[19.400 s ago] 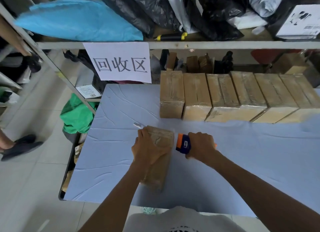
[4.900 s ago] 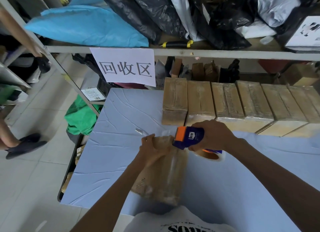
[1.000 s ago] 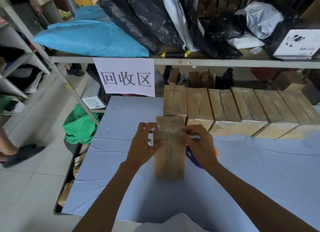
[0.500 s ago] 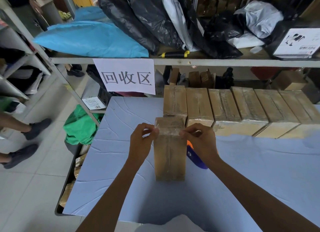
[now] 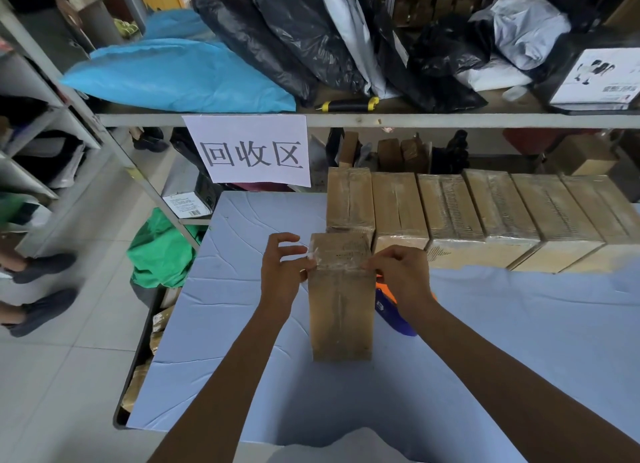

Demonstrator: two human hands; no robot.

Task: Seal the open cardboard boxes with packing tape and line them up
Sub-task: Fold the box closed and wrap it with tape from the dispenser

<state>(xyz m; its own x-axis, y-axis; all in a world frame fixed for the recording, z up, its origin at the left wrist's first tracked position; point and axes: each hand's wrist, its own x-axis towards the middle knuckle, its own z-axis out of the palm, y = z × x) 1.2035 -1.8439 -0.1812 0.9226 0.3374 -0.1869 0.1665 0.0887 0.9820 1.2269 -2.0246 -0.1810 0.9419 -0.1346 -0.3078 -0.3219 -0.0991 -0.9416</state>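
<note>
A closed cardboard box (image 5: pixel 341 310) lies lengthwise on the blue table cloth (image 5: pixel 502 341), its far end just in front of the leftmost box of the sealed row (image 5: pixel 485 217). A strip of clear packing tape (image 5: pixel 337 263) stretches across the box's top near the far end. My left hand (image 5: pixel 282 275) pinches the tape's left end at the box's left edge. My right hand (image 5: pixel 398 277) pinches the right end at the right edge. The orange and blue tape dispenser (image 5: pixel 393 315) lies on the cloth just right of the box, partly hidden by my right wrist.
A shelf (image 5: pixel 415 120) with black, grey and blue bags hangs over the table's back, with a white paper sign (image 5: pixel 251 149) below it. A green bag (image 5: pixel 159 251) sits on the floor left of the table. A person's feet (image 5: pixel 38 289) stand at far left.
The strip of tape now lies lower across the box top, with both hands at the box's side edges. A person's feet stepped into view at the left.
</note>
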